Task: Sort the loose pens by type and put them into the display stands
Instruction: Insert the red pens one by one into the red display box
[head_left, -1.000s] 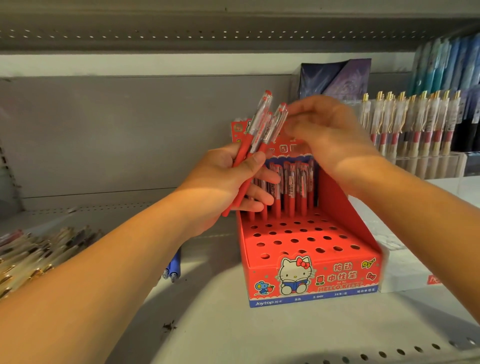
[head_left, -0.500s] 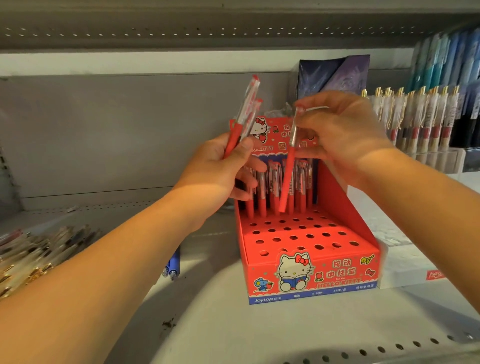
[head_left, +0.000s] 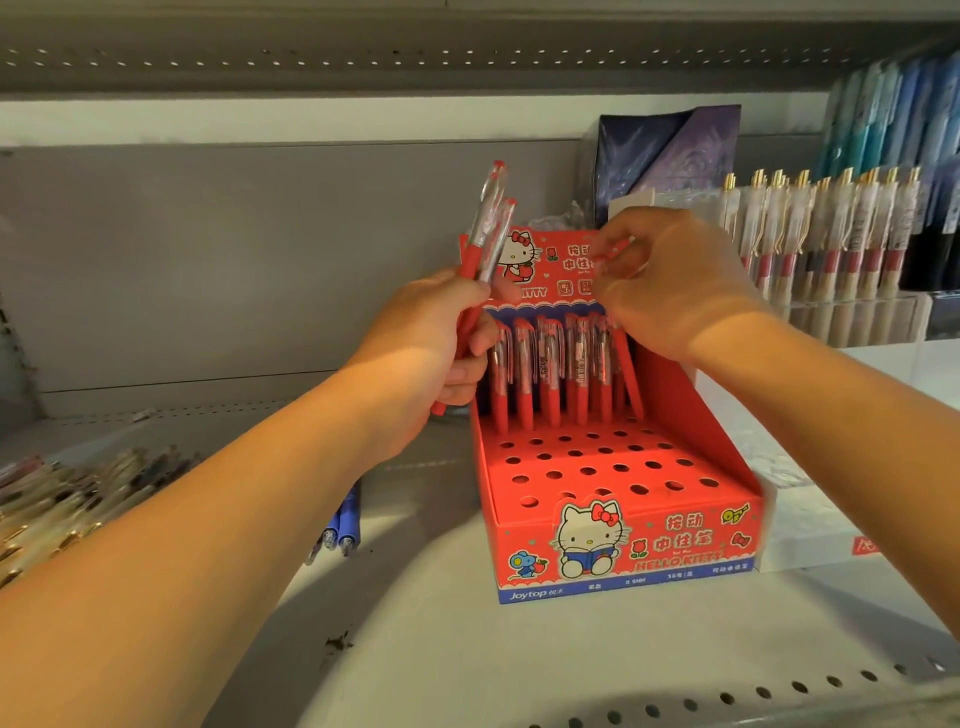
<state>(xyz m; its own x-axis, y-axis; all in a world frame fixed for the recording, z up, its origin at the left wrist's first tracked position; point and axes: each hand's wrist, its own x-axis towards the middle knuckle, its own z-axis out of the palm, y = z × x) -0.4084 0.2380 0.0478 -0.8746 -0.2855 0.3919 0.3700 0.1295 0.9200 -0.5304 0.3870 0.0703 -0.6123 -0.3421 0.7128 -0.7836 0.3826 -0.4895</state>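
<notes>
The Hello Kitty display stand (head_left: 623, 551) is red, with a blue strip along its foot and a white cat wearing a red bow. Its back row of pens (head_left: 550, 374) is red below, clear above; so is the bunch of pens (head_left: 485, 234) at its upper left. Left of the stand lie blue pens (head_left: 345, 525); right of it stand cream-and-dark-red pens (head_left: 821, 234) with gold clips.

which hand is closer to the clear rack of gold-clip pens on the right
Right. The right hand pinches a red pen just left of the clear rack; the left hand, gripping spare red pens, is farther left across the red stand.
</notes>
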